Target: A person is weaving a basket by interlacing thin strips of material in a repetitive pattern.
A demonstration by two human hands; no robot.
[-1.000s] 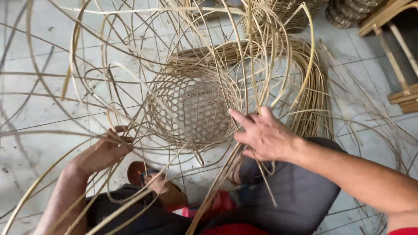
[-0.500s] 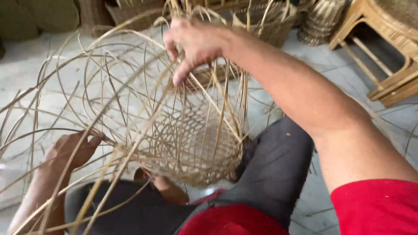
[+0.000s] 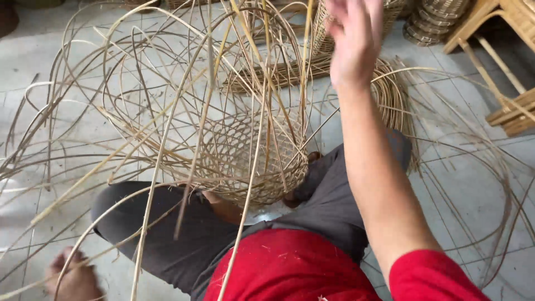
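Between the person's knees, on the tiled floor (image 3: 485, 184), sits a half-woven basket (image 3: 245, 150), its loose strips (image 3: 167, 111) arching up and outward on every side. Far above it the right hand (image 3: 354, 39) is raised and blurred, fingers (image 3: 334, 11) spread open, holding nothing. Near left, the left hand (image 3: 72, 276) rests low by the floor among stray strips; whether its fingers grip one cannot be told. Finished baskets (image 3: 434, 22) stand far right beside a wooden stool (image 3: 507, 67).

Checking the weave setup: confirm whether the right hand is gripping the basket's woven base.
No: the right hand is raised open, above the woven base.
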